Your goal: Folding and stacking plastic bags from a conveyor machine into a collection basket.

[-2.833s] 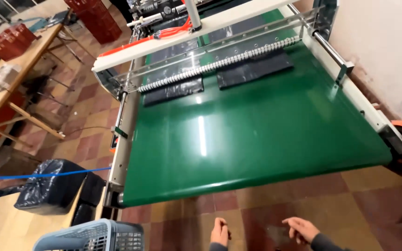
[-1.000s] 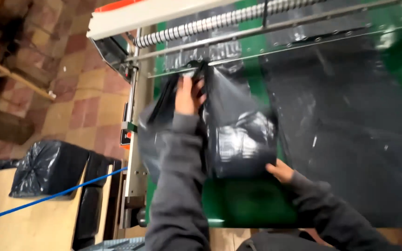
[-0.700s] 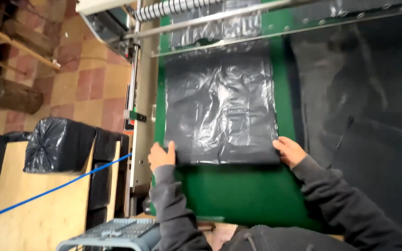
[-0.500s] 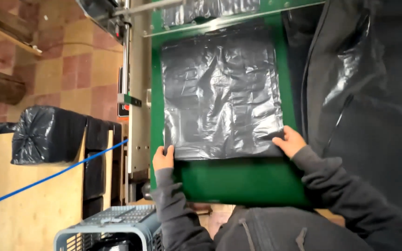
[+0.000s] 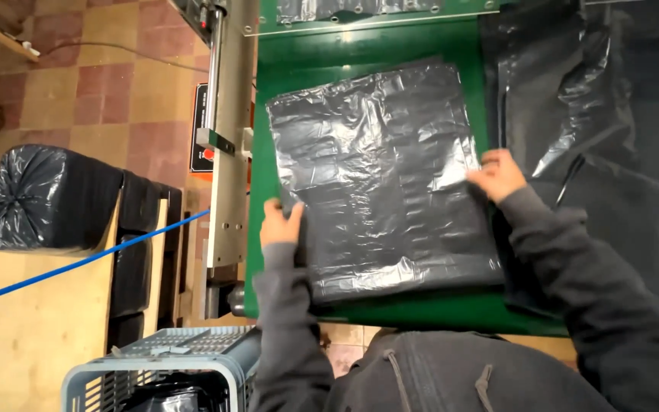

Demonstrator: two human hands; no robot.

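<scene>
A flat stack of black plastic bags (image 5: 383, 175) lies on the green conveyor belt (image 5: 368, 46) in front of me. My left hand (image 5: 280, 223) presses flat on the stack's left edge, fingers apart. On the right edge rests my right hand (image 5: 497, 174), fingers spread on the plastic. Both arms wear dark grey sleeves. The stack sits slightly skewed, its near edge close to the belt's front end.
More black plastic sheeting (image 5: 604, 114) covers the belt to the right. The machine's metal side rail (image 5: 230, 130) runs along the left. A filled black bag (image 5: 40, 198) sits on a wooden table, a blue strap (image 5: 78, 263) crosses it, and a grey crate (image 5: 169, 374) stands below.
The stack has been pulled toward me along the belt. My hands moved from its near corners up to its left and right edges.
</scene>
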